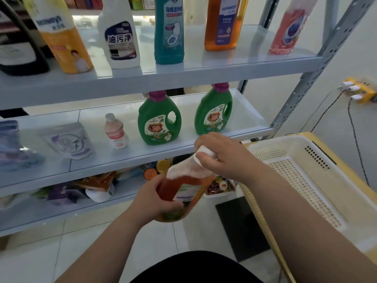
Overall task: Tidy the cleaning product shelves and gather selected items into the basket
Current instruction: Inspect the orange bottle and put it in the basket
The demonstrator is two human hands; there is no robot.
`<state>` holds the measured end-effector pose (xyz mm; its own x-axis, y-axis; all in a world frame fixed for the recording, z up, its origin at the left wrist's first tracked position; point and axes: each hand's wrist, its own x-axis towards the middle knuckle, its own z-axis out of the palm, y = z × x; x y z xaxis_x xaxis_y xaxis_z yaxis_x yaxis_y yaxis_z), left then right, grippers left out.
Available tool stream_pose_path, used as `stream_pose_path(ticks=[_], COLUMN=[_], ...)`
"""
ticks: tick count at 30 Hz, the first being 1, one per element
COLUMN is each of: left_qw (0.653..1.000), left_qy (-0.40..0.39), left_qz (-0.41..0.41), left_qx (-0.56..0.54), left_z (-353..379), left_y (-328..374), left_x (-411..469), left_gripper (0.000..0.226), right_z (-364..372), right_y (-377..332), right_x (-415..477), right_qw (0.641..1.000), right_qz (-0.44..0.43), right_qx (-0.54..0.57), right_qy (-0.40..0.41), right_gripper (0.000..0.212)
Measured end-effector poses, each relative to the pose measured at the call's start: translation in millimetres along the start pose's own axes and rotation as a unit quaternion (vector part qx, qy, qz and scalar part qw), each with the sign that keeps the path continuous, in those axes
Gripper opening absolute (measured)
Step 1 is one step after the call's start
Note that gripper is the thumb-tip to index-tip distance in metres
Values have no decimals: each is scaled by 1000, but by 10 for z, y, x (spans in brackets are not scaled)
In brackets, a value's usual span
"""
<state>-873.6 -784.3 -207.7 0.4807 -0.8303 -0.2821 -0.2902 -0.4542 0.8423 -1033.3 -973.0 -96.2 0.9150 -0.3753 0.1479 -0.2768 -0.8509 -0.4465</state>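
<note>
An orange-liquid bottle (183,186) with a white cap is held tilted in front of the shelves. My left hand (157,199) grips its lower body from the left. My right hand (218,152) wraps its fingers round the white cap at the top. To the right stands a cream perforated basket (302,166) inside a yellow frame, with nothing visible inside it. The middle shelf (142,156) carries two green detergent jugs (159,119) (214,111) and a small pink bottle (116,131).
The top shelf holds a yellow bottle (65,35), a white spray bottle (120,35), a teal toilet cleaner (168,31), an amber bottle (223,23) and a pink bottle (289,27). Pouches (69,139) lie on the middle shelf's left. A yellow power strip (359,90) hangs on the wall.
</note>
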Motion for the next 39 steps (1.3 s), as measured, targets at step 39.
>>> stream_pose_path(ticks=[39], left_qw=[997], left_qy=[76], left_qz=[-3], left_qx=[27], left_z=[360], left_y=[56], left_x=[63], left_gripper=[70], right_z=[-270], right_y=[222], right_x=[74], right_qw=[977], right_qz=[149], right_qx=[82], right_qy=[-125], right_gripper=[50])
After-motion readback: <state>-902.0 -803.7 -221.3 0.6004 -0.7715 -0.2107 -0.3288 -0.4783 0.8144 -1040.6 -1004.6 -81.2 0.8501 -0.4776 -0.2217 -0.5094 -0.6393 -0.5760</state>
